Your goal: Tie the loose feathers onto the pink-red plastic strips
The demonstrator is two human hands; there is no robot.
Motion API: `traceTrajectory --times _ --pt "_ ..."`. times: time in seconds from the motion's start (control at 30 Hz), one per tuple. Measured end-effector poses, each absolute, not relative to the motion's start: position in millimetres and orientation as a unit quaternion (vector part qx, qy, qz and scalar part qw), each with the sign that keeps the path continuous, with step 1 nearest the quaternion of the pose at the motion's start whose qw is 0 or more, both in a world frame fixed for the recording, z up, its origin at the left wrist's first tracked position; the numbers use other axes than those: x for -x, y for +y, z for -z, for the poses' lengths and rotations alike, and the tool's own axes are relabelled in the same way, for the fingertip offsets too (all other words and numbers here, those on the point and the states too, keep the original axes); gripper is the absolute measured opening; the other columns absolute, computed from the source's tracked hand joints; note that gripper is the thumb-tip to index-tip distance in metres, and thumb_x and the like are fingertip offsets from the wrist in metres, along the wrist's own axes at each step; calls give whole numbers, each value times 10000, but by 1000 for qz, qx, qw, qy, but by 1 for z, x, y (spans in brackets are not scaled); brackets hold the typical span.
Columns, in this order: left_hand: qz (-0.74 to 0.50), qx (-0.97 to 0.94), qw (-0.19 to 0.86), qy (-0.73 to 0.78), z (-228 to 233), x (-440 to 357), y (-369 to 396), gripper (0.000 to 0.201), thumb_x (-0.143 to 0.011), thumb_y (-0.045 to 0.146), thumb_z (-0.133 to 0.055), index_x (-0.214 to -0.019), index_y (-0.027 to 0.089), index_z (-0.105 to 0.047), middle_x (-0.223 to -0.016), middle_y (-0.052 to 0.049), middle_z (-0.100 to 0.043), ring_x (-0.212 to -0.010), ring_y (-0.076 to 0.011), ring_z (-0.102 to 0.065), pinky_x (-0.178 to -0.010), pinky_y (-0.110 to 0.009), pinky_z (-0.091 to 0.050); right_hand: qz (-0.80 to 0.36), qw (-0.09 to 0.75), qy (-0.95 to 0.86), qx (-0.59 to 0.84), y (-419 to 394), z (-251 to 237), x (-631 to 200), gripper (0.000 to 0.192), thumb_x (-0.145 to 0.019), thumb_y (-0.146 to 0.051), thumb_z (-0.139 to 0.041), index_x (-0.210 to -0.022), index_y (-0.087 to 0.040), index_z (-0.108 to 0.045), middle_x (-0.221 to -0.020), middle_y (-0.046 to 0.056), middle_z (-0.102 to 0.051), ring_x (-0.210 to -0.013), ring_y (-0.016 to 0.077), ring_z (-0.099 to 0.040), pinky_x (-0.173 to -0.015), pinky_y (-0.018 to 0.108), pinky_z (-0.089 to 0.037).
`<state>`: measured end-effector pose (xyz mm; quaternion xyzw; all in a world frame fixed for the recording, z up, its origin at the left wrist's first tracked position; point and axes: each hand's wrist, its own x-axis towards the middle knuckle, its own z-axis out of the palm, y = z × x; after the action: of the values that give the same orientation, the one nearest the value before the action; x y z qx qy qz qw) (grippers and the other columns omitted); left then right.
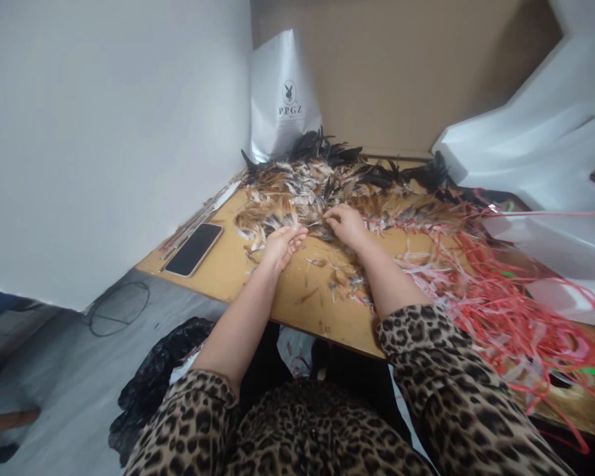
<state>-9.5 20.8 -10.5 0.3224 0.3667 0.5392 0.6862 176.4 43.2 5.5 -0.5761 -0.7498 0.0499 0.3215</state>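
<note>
Reaches both arms forward over a yellow-brown table (248,277), in leopard-print sleeves (421,337) gathered near the elbows. Taking the gap between the hands as the dial's centre, holds the left hand (283,246) at eight o'clock with thumb and forefinger drawn nearly together and the other fingers loosely bent, perhaps on a fine pale strand; cannot tell for sure. Holds the right hand (346,226) at three o'clock with the fingers half curled, down against the near edge of the feathers (297,188); cannot tell whether gripping any. Has the feathers, brown, white and black, heaped on the table from ten o'clock round to two, with loose scraps (344,281) at five. Has tangled red and pink strips (525,324) at four, beyond the right forearm; a dark-screened phone (196,249) flat at nine; a white "PPGZ" bag (283,125) upright near twelve, behind the feathers; white plastic (535,139) at two; a black plastic bag (153,383) below the table at eight.
</note>
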Motion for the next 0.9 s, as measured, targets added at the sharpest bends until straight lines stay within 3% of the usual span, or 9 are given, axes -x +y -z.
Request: traceTrajectory --times 0.17,0.37,0.67,0.9 --pt "-555 -314 684 353 15 11 24 83 -710 153 -627 -767 91 -625 -838 -83 -673 -658 -58 -612 -565 -129 -439 -71 368 -760 531 42 -15 -177 229 -746 -214 -466 -868 -152 -650 -853 57 -589 -803 154 -528 -762 252 -383" --pt "-548 -358 668 354 16 11 22 121 -667 197 -670 -699 97 -609 -1005 -105 -646 -747 -102 -632 -609 -167 -461 -75 330 -786 518 37 -27 -178 214 -736 -185 -477 -859 -158 -650 -861 58 -596 -798 159 -526 -758 257 -375" --pt "-481 -407 685 367 17 8 18 193 -633 220 -703 -753 77 -656 -783 -102 -675 -684 -98 -627 -633 -171 -470 -50 293 -814 498 33 -30 -167 190 -739 -200 -490 -846 -182 -646 -883 55 -595 -822 168 -537 -757 265 -390" --pt "-553 -355 683 319 11 9 19 107 -673 163 -666 -743 84 -649 -820 -91 -676 -721 -83 -625 -679 -168 -457 -111 256 -737 615 37 -24 -171 196 -677 -205 -556 -835 -180 -670 -828 44 -659 -764 162 -569 -713 260 -405"
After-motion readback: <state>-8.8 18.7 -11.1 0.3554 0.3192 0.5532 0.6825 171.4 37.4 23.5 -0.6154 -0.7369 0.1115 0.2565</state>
